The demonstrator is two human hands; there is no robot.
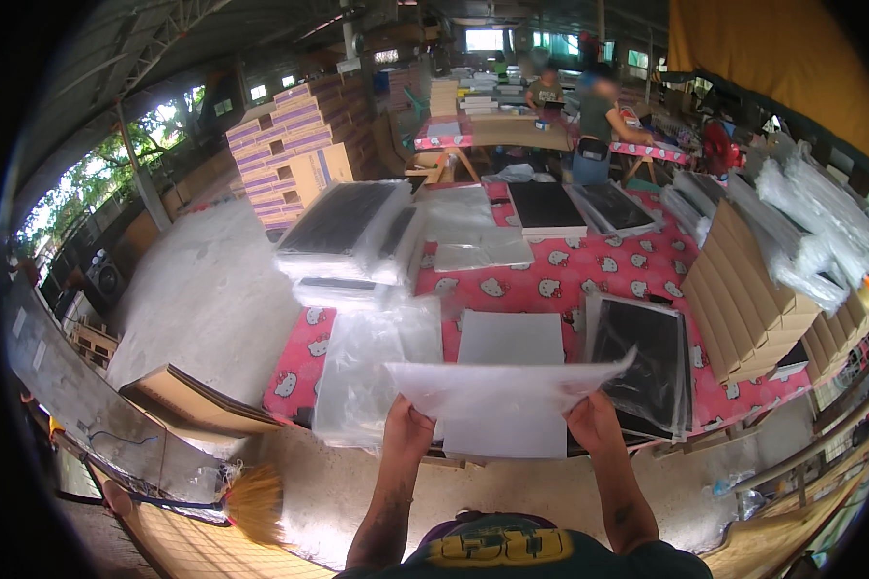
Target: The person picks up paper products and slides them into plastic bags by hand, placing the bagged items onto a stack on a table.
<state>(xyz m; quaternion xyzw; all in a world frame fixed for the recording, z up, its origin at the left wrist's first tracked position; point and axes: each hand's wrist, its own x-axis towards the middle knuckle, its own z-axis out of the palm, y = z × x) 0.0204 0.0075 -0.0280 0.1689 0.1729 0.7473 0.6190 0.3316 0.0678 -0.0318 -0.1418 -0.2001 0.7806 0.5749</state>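
Observation:
In front of me, both my hands hold up a flat, whitish plastic bag (507,386); whether something lies inside it I cannot tell. My left hand (410,427) grips its near left corner, and my right hand (594,422) grips the near right one. Below the bag a white rectangular panel (510,338) lies on the table, partly hidden. To the left is a pile of clear plastic bags (367,376). On the right, beside my right hand, lies a black panel in clear plastic (637,362).
A pink patterned cloth (599,261) covers the table. Stacked wrapped black panels (348,222) stand at its far left, folded brown cartons (743,299) at its right. Boxes (294,145) are piled behind. A broom (253,507) is at lower left; two people work farther back.

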